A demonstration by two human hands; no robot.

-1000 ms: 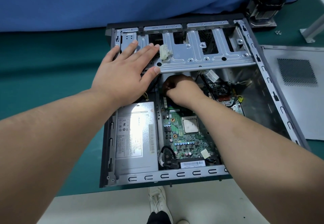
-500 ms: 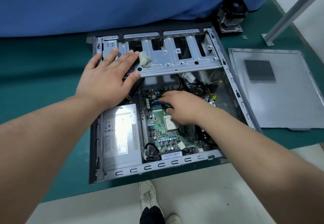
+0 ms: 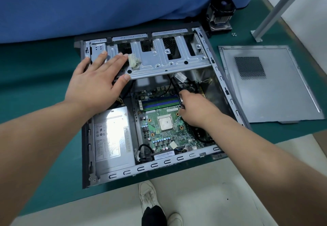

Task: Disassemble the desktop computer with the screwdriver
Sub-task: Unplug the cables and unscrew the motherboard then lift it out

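Two hands in open computer case (image 3: 230, 100), lying flat, drive bays far.

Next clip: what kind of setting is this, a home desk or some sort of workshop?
Most likely a repair or teardown workbench. A green bench mat carries the opened computer case, with its removed side panel, a detached CPU cooler and loose screws set aside.
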